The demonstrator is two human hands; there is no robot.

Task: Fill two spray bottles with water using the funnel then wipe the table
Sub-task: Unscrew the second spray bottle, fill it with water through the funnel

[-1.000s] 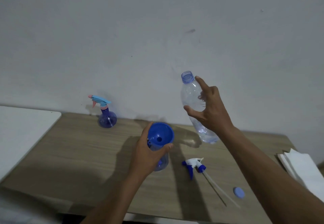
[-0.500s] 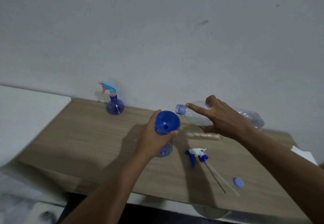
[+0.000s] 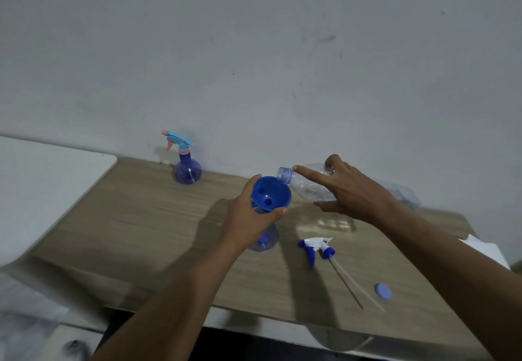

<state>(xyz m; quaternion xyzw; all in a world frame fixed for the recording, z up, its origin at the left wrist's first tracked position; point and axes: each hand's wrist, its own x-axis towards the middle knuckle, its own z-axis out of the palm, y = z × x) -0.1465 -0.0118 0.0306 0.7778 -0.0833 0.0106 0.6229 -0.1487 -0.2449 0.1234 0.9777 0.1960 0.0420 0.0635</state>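
— What carries everything?
— A wood-grain tabletop (image 3: 135, 219), set against a pale wall.

— And the biggest thing over it?
— A clear water bottle (image 3: 308, 189), uncapped and tipped nearly flat, with its mouth at the far rim of the funnel (image 3: 271, 194). The right hand (image 3: 356, 194) is wrapped round its middle, thumb beneath, forefinger stretched along the shoulder toward the neck. Whether water is running I cannot tell.

— The other hand?
— The left hand (image 3: 251, 219) is curled round the neck of the open spray bottle (image 3: 265, 240), which stands upright near the middle of the tabletop.

— The second one?
— The capped spray bottle (image 3: 187, 167), purple-tinted with a light blue trigger, stands at the back by the wall, well apart to the left.

— And the funnel?
— Blue, seated in the neck of the open spray bottle, just above the left hand.

— Smaller bits?
— A white-and-blue trigger head (image 3: 317, 247) with its dip tube lies just right of the open spray bottle. A small blue cap (image 3: 383, 292) lies nearer the front edge.
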